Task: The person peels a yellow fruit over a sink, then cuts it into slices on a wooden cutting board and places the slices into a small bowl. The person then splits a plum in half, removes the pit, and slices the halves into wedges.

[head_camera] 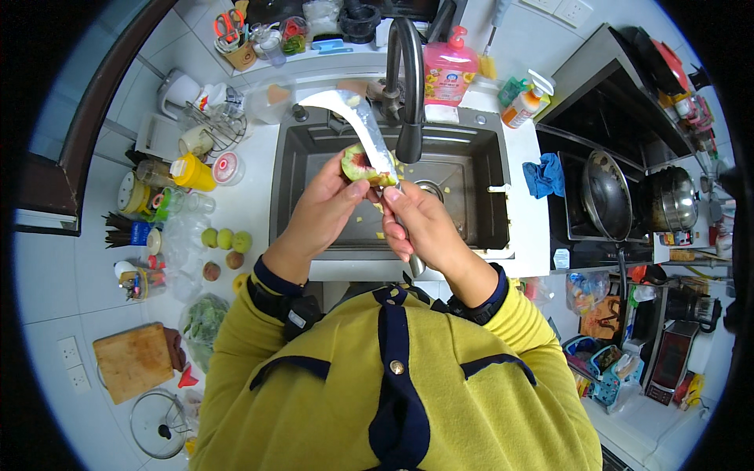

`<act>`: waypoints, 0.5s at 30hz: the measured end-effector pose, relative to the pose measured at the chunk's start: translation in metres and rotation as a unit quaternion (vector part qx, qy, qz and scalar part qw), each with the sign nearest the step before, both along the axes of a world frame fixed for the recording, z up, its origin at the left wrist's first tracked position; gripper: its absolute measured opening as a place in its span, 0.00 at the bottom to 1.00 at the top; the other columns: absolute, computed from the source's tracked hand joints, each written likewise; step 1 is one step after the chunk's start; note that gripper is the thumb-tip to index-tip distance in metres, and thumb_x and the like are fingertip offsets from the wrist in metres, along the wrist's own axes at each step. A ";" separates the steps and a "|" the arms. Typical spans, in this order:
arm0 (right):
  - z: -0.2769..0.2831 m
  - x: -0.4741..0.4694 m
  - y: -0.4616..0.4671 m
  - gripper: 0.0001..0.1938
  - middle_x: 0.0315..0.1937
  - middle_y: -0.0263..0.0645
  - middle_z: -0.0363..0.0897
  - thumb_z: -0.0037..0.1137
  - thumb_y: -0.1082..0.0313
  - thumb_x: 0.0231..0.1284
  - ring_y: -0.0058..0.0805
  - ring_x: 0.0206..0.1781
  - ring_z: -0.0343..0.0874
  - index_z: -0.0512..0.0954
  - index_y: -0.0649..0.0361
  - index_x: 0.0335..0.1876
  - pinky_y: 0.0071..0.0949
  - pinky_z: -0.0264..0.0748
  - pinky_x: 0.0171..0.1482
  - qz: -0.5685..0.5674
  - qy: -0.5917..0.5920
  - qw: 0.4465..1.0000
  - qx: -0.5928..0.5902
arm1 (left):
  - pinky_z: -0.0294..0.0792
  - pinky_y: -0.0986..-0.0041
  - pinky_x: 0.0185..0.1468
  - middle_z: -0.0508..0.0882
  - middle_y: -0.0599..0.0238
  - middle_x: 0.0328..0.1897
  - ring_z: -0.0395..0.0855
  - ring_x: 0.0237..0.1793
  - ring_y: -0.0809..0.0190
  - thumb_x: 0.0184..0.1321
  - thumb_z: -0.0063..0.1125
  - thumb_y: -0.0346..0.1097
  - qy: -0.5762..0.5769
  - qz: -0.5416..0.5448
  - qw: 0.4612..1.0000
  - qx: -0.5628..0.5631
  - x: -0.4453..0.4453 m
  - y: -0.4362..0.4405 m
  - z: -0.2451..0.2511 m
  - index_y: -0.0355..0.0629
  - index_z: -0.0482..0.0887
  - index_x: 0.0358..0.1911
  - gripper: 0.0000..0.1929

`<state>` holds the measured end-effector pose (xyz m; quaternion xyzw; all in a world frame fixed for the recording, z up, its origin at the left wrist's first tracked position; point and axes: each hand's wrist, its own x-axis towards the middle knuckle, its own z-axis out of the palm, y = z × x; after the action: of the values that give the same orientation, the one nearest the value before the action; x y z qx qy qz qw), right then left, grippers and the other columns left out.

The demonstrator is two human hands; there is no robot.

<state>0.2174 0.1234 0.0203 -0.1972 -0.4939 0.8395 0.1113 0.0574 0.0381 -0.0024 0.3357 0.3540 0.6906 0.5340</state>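
Observation:
My left hand (pixel 324 209) grips a cut piece of fruit (pixel 355 166), pale green outside with a dark red hollow, probably a peach. In my right hand (pixel 425 226) is the handle of a knife (pixel 366 126) with a broad, curved, shiny blade. The blade rests against the fruit's right side and points up and away to the left. My two hands are close together over the dark sink (pixel 492 171). Small pale scraps lie on the sink floor. My fingers partly hide where the blade meets the fruit.
A dark faucet (pixel 412 82) arches over the sink just beyond the blade. Several whole fruits (pixel 225 238) sit on the left counter near bagged greens (pixel 204 324). A pink soap bottle (pixel 450 68) stands behind the sink. At right, a wok (pixel 607 194) is on the stove.

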 end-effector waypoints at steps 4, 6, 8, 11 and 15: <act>0.000 -0.001 0.005 0.17 0.16 0.29 0.66 0.47 0.52 0.75 0.17 0.12 0.64 0.68 0.57 0.34 0.18 0.62 0.15 -0.030 0.000 0.999 -0.033 | 0.66 0.69 0.66 0.75 0.57 0.62 0.74 0.62 0.62 0.63 0.60 0.26 0.101 0.076 0.992 0.005 0.002 0.003 -0.001 0.38 0.62 0.66 0.29; -0.001 -0.002 0.008 0.19 0.14 0.30 0.67 0.49 0.50 0.73 0.17 0.11 0.65 0.69 0.57 0.31 0.18 0.62 0.14 -0.033 -0.015 0.999 -0.037 | 0.67 0.70 0.66 0.75 0.59 0.59 0.74 0.61 0.63 0.61 0.62 0.24 0.120 0.082 0.989 0.024 0.003 0.003 -0.002 0.38 0.62 0.64 0.29; -0.002 -0.004 0.009 0.20 0.13 0.30 0.67 0.50 0.49 0.72 0.18 0.11 0.65 0.69 0.57 0.29 0.17 0.62 0.13 -0.038 -0.035 0.999 -0.012 | 0.68 0.70 0.65 0.75 0.59 0.58 0.75 0.60 0.63 0.59 0.63 0.23 0.165 0.077 0.983 0.027 0.003 0.003 -0.003 0.38 0.63 0.63 0.29; -0.004 -0.005 0.010 0.21 0.12 0.30 0.65 0.50 0.47 0.72 0.18 0.10 0.65 0.69 0.57 0.28 0.18 0.62 0.13 -0.038 -0.042 0.998 -0.025 | 0.70 0.71 0.63 0.76 0.59 0.56 0.76 0.59 0.63 0.57 0.65 0.22 0.197 0.086 0.976 0.023 0.002 0.002 -0.004 0.39 0.64 0.60 0.29; -0.002 -0.002 0.013 0.22 0.12 0.30 0.64 0.49 0.45 0.72 0.19 0.09 0.62 0.69 0.56 0.27 0.20 0.61 0.13 0.002 -0.038 0.995 -0.091 | 0.71 0.72 0.61 0.76 0.59 0.54 0.78 0.57 0.63 0.55 0.68 0.21 0.225 0.118 0.967 0.008 0.000 0.003 -0.004 0.39 0.65 0.57 0.29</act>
<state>0.2155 0.1360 0.0180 -0.2375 -0.4197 0.8731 0.0721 0.0577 0.0413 -0.0066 0.4429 0.4963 0.6582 0.3527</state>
